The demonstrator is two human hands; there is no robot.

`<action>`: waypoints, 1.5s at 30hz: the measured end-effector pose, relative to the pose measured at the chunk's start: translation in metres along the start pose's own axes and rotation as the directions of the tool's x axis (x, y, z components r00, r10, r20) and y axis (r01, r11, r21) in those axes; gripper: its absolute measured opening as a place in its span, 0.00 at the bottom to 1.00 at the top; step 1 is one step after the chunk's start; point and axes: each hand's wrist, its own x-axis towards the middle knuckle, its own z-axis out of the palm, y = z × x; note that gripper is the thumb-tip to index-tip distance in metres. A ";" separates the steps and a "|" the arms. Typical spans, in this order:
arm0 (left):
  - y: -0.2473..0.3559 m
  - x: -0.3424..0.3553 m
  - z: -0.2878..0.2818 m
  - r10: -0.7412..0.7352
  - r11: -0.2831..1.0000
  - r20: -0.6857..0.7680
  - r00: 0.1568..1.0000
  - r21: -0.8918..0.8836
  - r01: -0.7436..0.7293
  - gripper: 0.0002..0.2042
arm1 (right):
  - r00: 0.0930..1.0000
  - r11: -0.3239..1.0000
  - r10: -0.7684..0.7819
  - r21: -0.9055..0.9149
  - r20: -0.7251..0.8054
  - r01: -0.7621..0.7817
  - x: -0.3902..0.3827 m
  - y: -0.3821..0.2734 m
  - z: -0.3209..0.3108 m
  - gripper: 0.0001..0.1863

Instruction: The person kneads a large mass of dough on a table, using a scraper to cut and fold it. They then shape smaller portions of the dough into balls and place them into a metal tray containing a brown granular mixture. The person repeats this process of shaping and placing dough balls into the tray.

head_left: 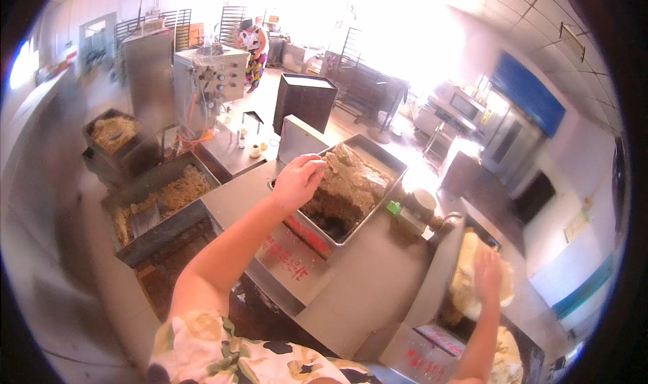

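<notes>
My left hand (304, 180) is over the near left side of a steel hopper (368, 228) holding a brown crumbly mixture (354, 175). Its fingers are curled, and whatever is under them is hidden. On the right, my right hand (487, 272) lies with extended, slightly blurred fingers against a mound of pale yellow dough (466, 269) in a second steel trough (434, 289). More pale dough (506, 357) shows lower right.
At left stand a long bin of crumbly mixture (172, 198) and a smaller bin (108, 134). A machine (209, 80), a dark box (304, 107) and a motor fitting (418, 208) are around the worktop. A person (253, 50) stands near racks at the back.
</notes>
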 end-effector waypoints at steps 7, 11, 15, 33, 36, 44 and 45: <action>-0.025 -0.002 0.021 -0.160 0.985 0.289 0.944 0.110 0.133 0.18 | 0.995 0.994 0.061 -0.090 -0.083 -0.068 -0.020 -0.021 0.013 0.30; -0.024 -0.001 0.017 -0.159 0.987 0.313 0.937 0.040 0.154 0.18 | 0.984 0.972 0.111 -0.193 -0.136 -0.137 -0.029 -0.006 0.036 0.30; -0.033 -0.004 0.011 -0.109 0.993 0.253 0.961 -0.016 0.116 0.16 | 0.979 0.972 0.140 -0.169 -0.145 -0.164 -0.037 -0.003 0.058 0.34; -0.038 -0.003 0.004 -0.021 0.979 0.239 0.971 -0.194 0.069 0.10 | 0.987 0.978 0.155 0.137 0.036 -0.159 -0.119 -0.042 0.055 0.33; -0.036 -0.005 0.003 -0.018 0.966 0.241 0.970 -0.245 0.079 0.09 | 0.859 0.876 0.478 -0.034 0.184 -0.480 -0.139 -0.085 0.031 0.35; -0.035 -0.003 0.004 0.014 0.942 0.175 0.984 -0.332 0.046 0.06 | 0.775 0.908 0.133 -0.236 -0.618 -0.345 -0.170 -0.079 0.120 0.20; -0.036 -0.005 0.004 0.020 0.942 0.175 0.984 -0.334 0.040 0.06 | 0.771 0.891 0.175 -0.234 -0.613 -0.388 -0.171 -0.095 0.125 0.20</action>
